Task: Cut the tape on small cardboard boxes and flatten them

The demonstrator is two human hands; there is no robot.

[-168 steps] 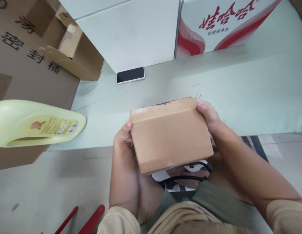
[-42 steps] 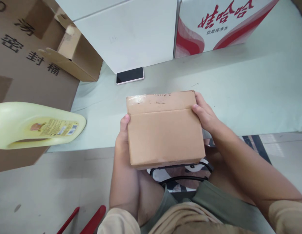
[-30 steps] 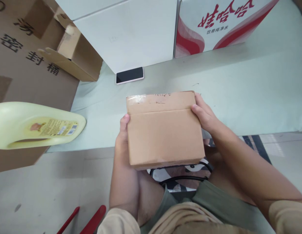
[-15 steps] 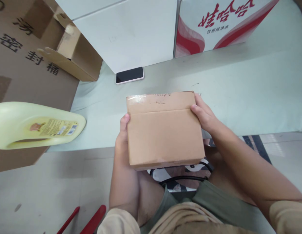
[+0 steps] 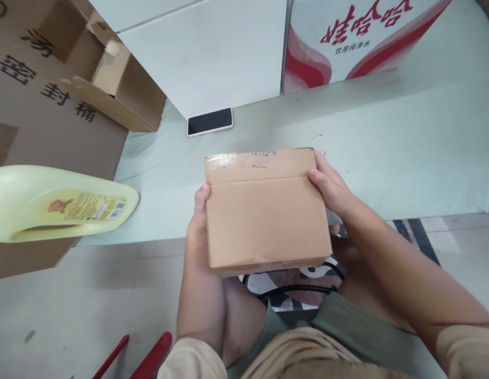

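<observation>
A brown cardboard box (image 5: 268, 218) is held between my two hands at the table's front edge, above my lap. Clear tape and worn marks show along its far edge, and a seam crosses its upper face. My left hand (image 5: 200, 206) grips the left side, with the thumb against the side edge and the other fingers hidden. On the right side my right hand (image 5: 329, 181) is closed on the box near its far corner, thumb on the upper face. The underside of the box is out of sight.
A phone (image 5: 210, 122) lies on the pale green table cover (image 5: 406, 142), before a white box (image 5: 212, 58). Beside that stands a red-and-white carton (image 5: 347, 45). At left are a yellow-green bottle (image 5: 62, 202), a small open carton (image 5: 129, 89) and a large cardboard box (image 5: 39, 131).
</observation>
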